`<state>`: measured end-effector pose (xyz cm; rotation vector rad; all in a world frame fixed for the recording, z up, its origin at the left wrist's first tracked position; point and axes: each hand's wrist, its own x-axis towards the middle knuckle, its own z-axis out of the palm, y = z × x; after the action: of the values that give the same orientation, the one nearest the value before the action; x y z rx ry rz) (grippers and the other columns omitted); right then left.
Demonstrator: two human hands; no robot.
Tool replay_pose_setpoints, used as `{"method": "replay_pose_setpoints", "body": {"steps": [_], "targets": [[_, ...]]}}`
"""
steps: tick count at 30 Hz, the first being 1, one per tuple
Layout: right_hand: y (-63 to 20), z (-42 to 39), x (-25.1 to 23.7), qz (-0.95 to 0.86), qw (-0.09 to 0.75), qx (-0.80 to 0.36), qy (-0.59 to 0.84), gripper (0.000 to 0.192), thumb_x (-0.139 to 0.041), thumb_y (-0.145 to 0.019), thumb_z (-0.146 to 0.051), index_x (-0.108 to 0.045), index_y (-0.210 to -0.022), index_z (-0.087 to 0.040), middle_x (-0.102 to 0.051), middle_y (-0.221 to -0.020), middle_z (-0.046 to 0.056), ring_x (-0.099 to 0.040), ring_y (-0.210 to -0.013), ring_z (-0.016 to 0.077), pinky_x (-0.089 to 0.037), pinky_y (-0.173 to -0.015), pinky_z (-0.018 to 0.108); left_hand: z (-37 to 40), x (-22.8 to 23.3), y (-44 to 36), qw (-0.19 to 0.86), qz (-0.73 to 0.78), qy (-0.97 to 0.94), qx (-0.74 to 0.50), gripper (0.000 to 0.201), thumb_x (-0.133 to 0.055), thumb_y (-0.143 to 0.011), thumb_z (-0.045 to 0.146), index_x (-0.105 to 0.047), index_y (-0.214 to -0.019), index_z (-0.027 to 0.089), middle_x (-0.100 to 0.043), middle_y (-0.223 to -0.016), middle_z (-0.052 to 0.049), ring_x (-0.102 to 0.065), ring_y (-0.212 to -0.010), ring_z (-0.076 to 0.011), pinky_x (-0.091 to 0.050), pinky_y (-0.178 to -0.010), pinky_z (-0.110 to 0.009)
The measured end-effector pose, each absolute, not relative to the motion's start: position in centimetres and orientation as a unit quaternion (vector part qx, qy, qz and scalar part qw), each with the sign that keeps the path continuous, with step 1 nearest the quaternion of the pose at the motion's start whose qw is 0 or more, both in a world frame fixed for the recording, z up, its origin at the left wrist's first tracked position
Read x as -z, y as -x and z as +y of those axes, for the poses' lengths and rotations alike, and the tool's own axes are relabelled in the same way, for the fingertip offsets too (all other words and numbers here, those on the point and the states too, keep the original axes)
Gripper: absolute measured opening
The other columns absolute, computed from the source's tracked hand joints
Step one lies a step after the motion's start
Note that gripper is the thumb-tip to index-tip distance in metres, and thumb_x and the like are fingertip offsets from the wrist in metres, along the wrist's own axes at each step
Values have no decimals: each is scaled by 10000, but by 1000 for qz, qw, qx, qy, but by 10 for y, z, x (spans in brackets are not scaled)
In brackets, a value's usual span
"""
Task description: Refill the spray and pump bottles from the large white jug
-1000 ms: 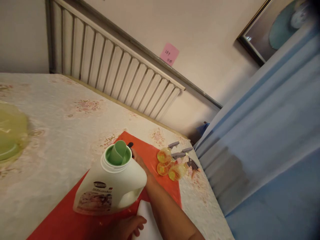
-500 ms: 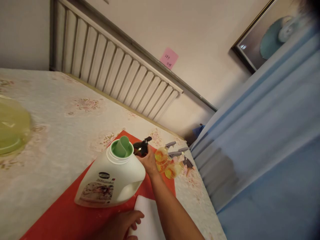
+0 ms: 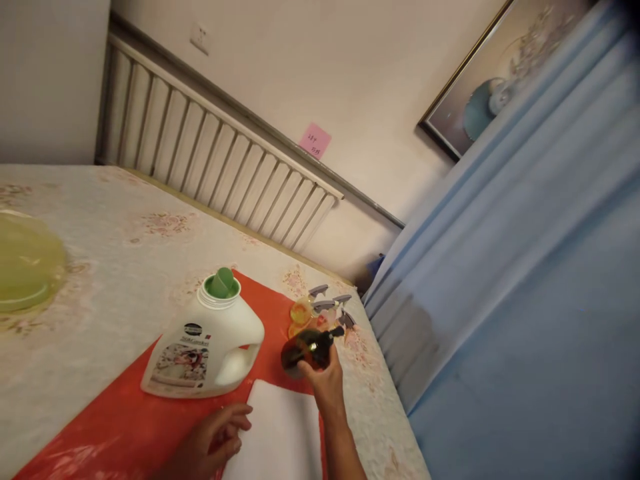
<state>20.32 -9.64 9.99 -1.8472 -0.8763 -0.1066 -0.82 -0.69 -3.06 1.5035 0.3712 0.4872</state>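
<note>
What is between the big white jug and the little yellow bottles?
In the head view, the right hand holds a dark brown bottle up between the white jug and the yellow bottles. Beneath it lies bare red mat.

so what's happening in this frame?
A person works at a table covered by a floral cloth and a red mat. The right hand holds a small dark bottle lifted above the mat. The left hand rests at the edge of a white sheet. A white detergent jug with an open green spout stands beside them, small yellow spray bottles behind.
</note>
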Motion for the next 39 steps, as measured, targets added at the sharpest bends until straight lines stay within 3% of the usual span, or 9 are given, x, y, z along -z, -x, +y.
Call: {"method": "replay_pose_setpoints", "body": {"steps": [4,13,18,26,33,39], "targets": [[-190,-140,-85,-317,570,-20,758,665,-735,-578,-219,-599,-1228,-187,-741,-1058,78,-704,-989,298,-583,-850,363,-19,31,18,700,221,-634,-244,455,-627,-777,508,-622,-1118,207,-741,-1014,-85,-691,-966,-271,-576,-802,-348],[-162,-189,-78,-297,602,-66,738,612,-728,-537,-174,-663,-1145,-200,-743,-1073,91,-693,-1036,321,-562,-913,399,-27,33,25,571,360,-676,-296,360,-615,-718,548,-660,-886,233,-757,-860,-37,-716,-878,-275,-582,-778,-332],[-152,-201,-75,-315,598,-84,732,617,-728,-519,-138,-682,-1129,-217,-756,-1014,79,-711,-970,331,-588,-854,405,-26,36,24,579,382,-660,-290,370,-603,-713,536,-643,-907,224,-724,-747,-12,-699,-673,-239,-586,-648,-323],[-143,-217,-69,-320,609,-129,715,688,-714,-520,-123,-640,-1200,-197,-741,-1075,89,-705,-1005,313,-578,-887,383,-31,30,25,559,387,-668,-303,332,-626,-702,502,-653,-890,229,-726,-764,2,-709,-710,-238,-591,-672,-314],[-147,-229,-59,-309,623,-120,708,725,-720,-488,-107,-648,-1203,-202,-742,-1091,107,-687,-1051,350,-560,-921,430,-27,38,26,586,380,-652,-297,263,-641,-740,440,-644,-895,228,-730,-784,2,-711,-738,-240,-583,-701,-312],[-150,-232,-54,-306,632,-124,701,731,-717,-500,-115,-632,-1224,-174,-738,-1101,115,-687,-1044,338,-548,-928,418,-26,39,26,592,386,-644,-291,330,-635,-725,475,-628,-935,221,-721,-775,4,-712,-730,-238,-587,-687,-312]]}}
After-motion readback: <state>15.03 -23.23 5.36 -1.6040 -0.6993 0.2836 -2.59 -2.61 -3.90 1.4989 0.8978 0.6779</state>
